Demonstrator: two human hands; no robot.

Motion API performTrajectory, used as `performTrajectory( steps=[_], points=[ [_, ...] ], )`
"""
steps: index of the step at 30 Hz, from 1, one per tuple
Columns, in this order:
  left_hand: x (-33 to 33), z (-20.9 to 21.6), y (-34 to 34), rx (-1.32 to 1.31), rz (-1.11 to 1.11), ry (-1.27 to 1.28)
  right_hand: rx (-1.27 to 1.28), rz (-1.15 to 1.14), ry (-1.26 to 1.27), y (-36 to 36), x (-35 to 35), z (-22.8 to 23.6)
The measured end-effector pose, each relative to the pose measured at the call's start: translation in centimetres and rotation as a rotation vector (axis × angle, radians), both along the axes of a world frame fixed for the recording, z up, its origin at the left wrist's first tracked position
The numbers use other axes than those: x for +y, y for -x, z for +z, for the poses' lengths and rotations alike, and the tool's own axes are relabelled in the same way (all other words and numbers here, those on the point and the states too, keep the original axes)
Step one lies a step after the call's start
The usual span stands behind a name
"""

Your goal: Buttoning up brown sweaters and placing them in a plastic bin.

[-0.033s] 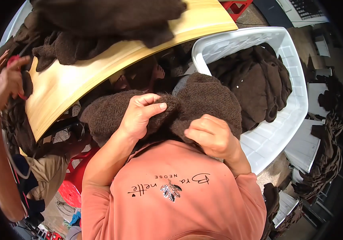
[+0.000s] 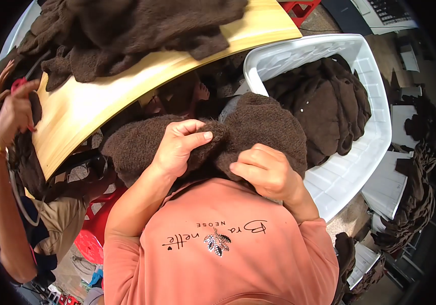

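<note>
Your left hand (image 2: 181, 147) pinches the brown knit garment (image 2: 266, 124) between thumb and fingers, with the garment spreading left and right of it. Your right hand (image 2: 266, 172) is curled over the garment's near right part, whether gripping I cannot tell; farther right stands a white tub (image 2: 337, 180).

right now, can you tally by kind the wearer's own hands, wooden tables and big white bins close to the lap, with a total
Left hand and right hand: 2
Wooden table: 1
White bin: 1
Total: 4, leaving out the brown knit in the lap, whose pieces cannot be told apart
</note>
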State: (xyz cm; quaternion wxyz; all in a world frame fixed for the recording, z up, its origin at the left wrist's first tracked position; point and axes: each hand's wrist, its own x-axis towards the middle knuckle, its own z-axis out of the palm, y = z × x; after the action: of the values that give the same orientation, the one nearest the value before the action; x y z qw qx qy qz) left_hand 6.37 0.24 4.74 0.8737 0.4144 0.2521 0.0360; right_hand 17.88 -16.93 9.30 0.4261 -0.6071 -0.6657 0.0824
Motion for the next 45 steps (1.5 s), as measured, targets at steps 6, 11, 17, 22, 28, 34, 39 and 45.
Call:
performTrajectory(
  steps=[6,11,17,22,28,34,39,45],
  points=[
    [-0.7,-0.1,0.0,-0.015,-0.081,0.009,0.056,0.028,-0.128,0.8,1.6,-1.6],
    [-0.9,-0.6,-0.2,-0.029,-0.148,-0.002,0.103,-0.088,-0.188,1.2,1.9,-3.0],
    [-0.9,-0.9,-0.2,0.024,-0.165,0.026,-0.016,-0.168,-0.237,0.2,2.3,-4.4],
    [-0.9,-1.3,-0.2,0.044,-0.159,-0.021,0.063,-0.247,-0.259,1.1,2.1,-5.4],
    [-1.1,-1.3,-0.2,0.069,-0.123,-0.047,-0.019,-0.212,-0.223,0.9,2.0,-5.5],
    [-1.2,-1.8,-0.1,0.071,-0.072,-0.047,-0.085,-0.174,-0.215,0.8,2.0,-5.8],
    [-1.6,-2.0,0.2,0.069,-0.102,-0.049,-0.168,-0.266,-0.212,1.5,2.1,-5.8],
    [-2.2,-1.5,1.0,0.017,-0.067,-0.383,-0.144,-0.3,-0.167,1.5,1.6,-6.3]
  ],
)
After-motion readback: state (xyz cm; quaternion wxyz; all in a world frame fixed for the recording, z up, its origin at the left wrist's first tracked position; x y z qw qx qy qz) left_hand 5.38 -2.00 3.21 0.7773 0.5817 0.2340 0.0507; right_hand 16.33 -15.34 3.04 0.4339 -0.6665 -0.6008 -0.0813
